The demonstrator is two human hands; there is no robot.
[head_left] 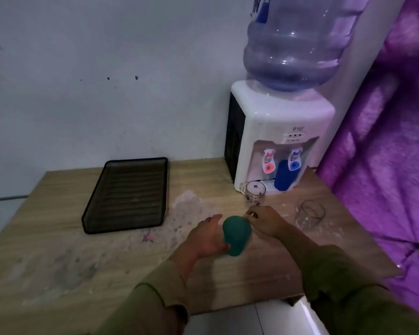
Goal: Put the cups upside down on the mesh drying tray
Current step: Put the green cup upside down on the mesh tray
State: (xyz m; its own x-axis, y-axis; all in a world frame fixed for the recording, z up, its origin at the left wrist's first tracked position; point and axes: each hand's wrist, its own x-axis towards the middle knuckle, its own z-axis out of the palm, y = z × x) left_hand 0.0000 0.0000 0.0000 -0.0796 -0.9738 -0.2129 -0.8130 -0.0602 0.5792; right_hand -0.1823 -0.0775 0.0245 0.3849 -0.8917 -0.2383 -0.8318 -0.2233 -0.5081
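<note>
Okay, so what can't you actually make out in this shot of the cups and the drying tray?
Head view only:
- Green cup: its mouth is hidden by its own body and the left hand, so its orientation is uncertain.
- Right hand: its fingertips are blurred; contact with the green cup is unclear.
- Water bottle: its top is cut off by the frame's upper edge.
- Dispenser: its indicator labels are too small.
- Blue cup: its base is hidden by the glass mug.

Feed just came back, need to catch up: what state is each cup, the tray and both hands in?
Green cup: off the tray, gripped by the left hand.
Glass mug: upright on the table, by the dispenser.
Clear glass: upright on the table.
Blue cup: upright under the dispenser tap.
Mesh tray: no cups on it.
Left hand: closed on the green cup.
Right hand: beside the green cup, grip unclear.
</note>
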